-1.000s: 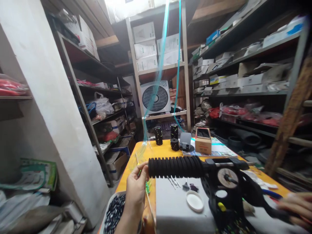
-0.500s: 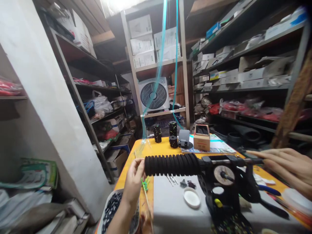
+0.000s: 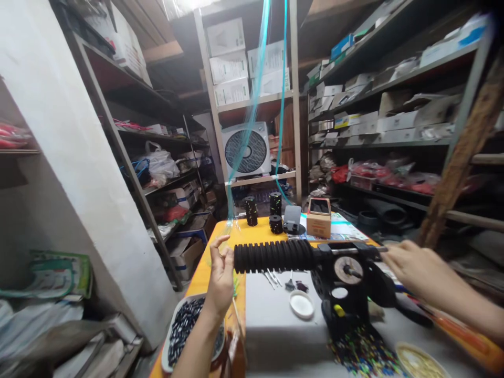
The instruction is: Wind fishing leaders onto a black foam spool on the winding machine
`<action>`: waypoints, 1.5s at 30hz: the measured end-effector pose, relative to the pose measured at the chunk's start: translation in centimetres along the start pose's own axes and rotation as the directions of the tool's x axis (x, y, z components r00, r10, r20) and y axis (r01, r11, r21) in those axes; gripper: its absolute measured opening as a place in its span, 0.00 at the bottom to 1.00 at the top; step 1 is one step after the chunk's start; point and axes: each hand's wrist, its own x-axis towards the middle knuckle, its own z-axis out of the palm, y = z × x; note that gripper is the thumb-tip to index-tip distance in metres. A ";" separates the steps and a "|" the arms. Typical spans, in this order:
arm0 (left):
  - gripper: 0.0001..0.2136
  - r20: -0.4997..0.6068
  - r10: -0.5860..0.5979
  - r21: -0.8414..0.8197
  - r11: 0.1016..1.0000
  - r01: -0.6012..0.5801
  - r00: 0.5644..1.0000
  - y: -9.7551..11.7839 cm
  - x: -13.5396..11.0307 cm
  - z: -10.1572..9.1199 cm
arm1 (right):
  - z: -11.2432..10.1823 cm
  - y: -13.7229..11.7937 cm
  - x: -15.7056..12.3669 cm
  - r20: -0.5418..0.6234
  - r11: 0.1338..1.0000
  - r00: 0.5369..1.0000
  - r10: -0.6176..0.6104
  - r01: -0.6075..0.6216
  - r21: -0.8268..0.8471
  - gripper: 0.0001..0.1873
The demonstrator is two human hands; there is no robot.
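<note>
A black ribbed roll [image 3: 272, 256] lies level on the rod of a black winding device [image 3: 346, 281] that stands over the table. My left hand [image 3: 221, 275] is at the roll's left end, thumb and fingers closed against it; whether something thin is also pinched there I cannot make out. On the far side, my right hand [image 3: 407, 262] is wrapped round the right end of the metal rod [image 3: 380, 249]. Under the device lies a heap of small coloured pieces [image 3: 362, 349]. A white round lid [image 3: 302, 305] rests on the grey sheet below the roll.
A tray of small dark pieces [image 3: 185, 320] stands at the left edge of the yellow table [image 3: 232, 231]. Behind are several speckled black rolls [image 3: 251, 211], a grey stand [image 3: 293, 218] and a small cardboard box [image 3: 318, 223]. Turquoise strands [image 3: 281, 105] hang down. A fan [image 3: 247, 149] stands beyond.
My right hand has moved left and closed round the rod's end, its fingers having been stretched out before. My left hand stays at the roll's end. The view has shifted slightly.
</note>
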 end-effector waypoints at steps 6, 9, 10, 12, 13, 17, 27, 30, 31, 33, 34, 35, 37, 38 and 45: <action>0.14 0.105 0.038 0.268 0.961 -0.065 0.994 1.6 0.5 -1.4 | -2.9 -1.3 1.2 -0.009 0.999 0.999 -0.035 0.036 0.035 0.15; 0.15 0.178 0.128 0.473 0.858 -0.199 0.976 4.2 1.1 -2.2 | -6.8 -3.6 3.4 -0.134 0.999 0.991 0.005 0.001 0.046 0.19; 0.16 0.230 0.170 0.525 0.807 -0.269 0.958 5.1 1.3 -2.1 | -8.0 -5.0 4.2 -0.149 0.997 0.989 -0.023 0.033 0.068 0.20; 0.22 0.397 0.222 0.577 0.694 -0.431 0.890 6.6 1.8 -1.2 | -9.5 -8.7 6.0 -0.079 0.970 0.978 -0.194 0.204 0.135 0.27; 0.27 0.481 0.226 0.586 0.636 -0.502 0.847 7.1 2.0 -0.5 | -9.8 -10.7 6.8 -0.041 0.943 0.957 -0.286 0.289 0.164 0.37; 0.34 0.629 0.179 0.642 0.430 -0.635 0.757 7.1 2.3 2.1 | -8.5 -16.3 9.3 0.050 0.898 0.910 -0.413 0.397 0.191 0.42; 0.16 0.694 0.085 0.695 0.177 -0.696 0.715 6.1 2.6 2.5 | -6.9 -16.6 9.8 0.138 0.900 0.889 -0.436 0.431 0.067 0.14; 0.15 0.703 0.075 0.693 0.151 -0.705 0.707 6.3 2.6 2.6 | -7.2 -16.7 10.0 0.143 0.897 0.886 -0.441 0.437 0.061 0.15; 0.15 0.703 0.072 0.694 0.146 -0.705 0.707 6.4 2.6 2.7 | -7.3 -16.7 10.0 0.142 0.897 0.886 -0.441 0.436 0.066 0.16; 0.14 0.703 0.068 0.696 0.141 -0.704 0.708 6.6 2.5 2.7 | -7.6 -16.7 9.9 0.135 0.896 0.886 -0.444 0.437 0.081 0.18; 0.14 0.705 0.068 0.694 0.142 -0.706 0.706 6.6 2.5 2.7 | -7.8 -16.6 9.8 0.130 0.896 0.886 -0.444 0.436 0.084 0.19; 0.14 0.707 0.069 0.691 0.144 -0.708 0.704 6.7 2.6 2.7 | -7.9 -16.5 9.7 0.127 0.898 0.889 -0.440 0.433 0.081 0.18; 0.14 0.712 0.078 0.684 0.147 -0.714 0.698 6.6 2.7 2.8 | -8.0 -16.4 9.5 0.127 0.905 0.896 -0.425 0.421 0.057 0.15; 0.14 0.714 0.085 0.681 0.147 -0.717 0.695 6.6 2.8 2.8 | -8.0 -16.3 9.4 0.128 0.908 0.899 -0.418 0.416 0.043 0.13; 0.13 0.723 0.114 0.670 0.126 -0.732 0.681 6.5 2.9 2.6 | -7.3 -16.0 9.7 0.108 0.884 0.878 -0.466 0.465 0.043 0.09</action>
